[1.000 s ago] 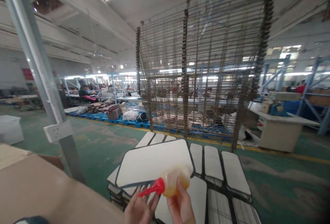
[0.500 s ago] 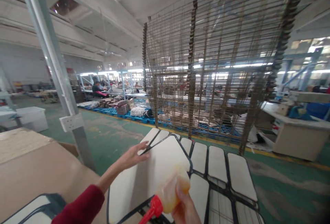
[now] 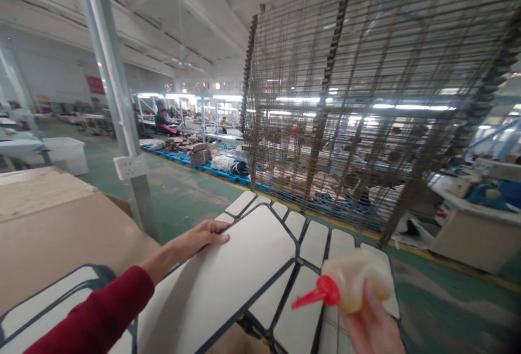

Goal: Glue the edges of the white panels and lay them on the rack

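Observation:
My left hand (image 3: pixel 209 233) grips the far left edge of a large cream panel (image 3: pixel 240 256) with dark edging, thumb on top and fingers hidden under it. The panel is tilted above rows of smaller cream panels (image 3: pixel 315 242), also dark-edged. In my right hand (image 3: pixel 374 318) is a squeeze bottle (image 3: pixel 356 278) of yellowish fluid with a red nozzle (image 3: pixel 315 293). The bottle lies on its side in the air, its nozzle pointing left over the smaller panels, apart from the large one.
A tall wire rack (image 3: pixel 325 115) stands behind the panels. To the left are a metal post (image 3: pixel 118 99) with a socket box (image 3: pixel 131 167) and a brown-covered stack (image 3: pixel 73 229). Dark-edged pieces (image 3: pixel 52 299) lie at lower left. A person (image 3: pixel 163 122) sits far back.
My right hand has carried the bottle to the right, away from the large panel. My left hand has closed on the panel's edge. The view has turned slightly left.

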The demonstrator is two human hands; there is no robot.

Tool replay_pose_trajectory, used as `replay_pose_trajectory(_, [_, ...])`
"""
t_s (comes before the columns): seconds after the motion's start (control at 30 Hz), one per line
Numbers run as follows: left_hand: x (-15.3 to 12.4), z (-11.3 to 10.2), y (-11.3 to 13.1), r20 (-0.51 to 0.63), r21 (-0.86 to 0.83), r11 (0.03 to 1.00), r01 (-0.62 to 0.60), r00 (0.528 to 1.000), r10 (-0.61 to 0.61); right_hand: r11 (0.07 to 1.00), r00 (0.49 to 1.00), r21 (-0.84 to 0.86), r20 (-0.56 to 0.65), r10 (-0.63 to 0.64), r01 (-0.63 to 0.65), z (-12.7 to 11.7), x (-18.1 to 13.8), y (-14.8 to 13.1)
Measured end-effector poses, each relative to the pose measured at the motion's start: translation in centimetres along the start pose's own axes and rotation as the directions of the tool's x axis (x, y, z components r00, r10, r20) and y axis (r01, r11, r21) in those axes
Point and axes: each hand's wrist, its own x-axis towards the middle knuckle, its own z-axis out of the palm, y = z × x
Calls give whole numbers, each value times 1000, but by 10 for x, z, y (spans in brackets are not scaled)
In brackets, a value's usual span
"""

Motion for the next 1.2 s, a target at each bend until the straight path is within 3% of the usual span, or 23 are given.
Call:
replay_pose_trajectory(0.07, [-8,-4,1,74,5,1000,26,997,-26,975,975,0,2,-220,220,12,12,-27])
replay_pose_trajectory(0.13, [-16,-6,4,131,32,998,48,990,-51,944,944,1,6,-329,329,26,21,-45])
replay_pose_trajectory(0.3, [-31,-3,17,200,111,991,80,975,-101,892,894,-97,137,-427,441,42,30,-57])
replay_pose_trajectory(0.4, [-37,1,27,222,144,984,108,965,-139,877,880,-145,213,-424,458,42,29,-56])
replay_pose_trajectory(0.67, [-43,9,43,242,182,971,155,950,-198,878,887,-207,273,-372,432,38,32,-55])
replay_pose_trajectory(0.87, [-43,8,42,261,172,971,166,943,-207,889,878,-220,370,-304,401,37,29,-57])
replay_pose_trajectory(1.2, [-43,-3,33,272,142,977,161,942,-195,881,872,-258,406,-274,397,37,21,-58])
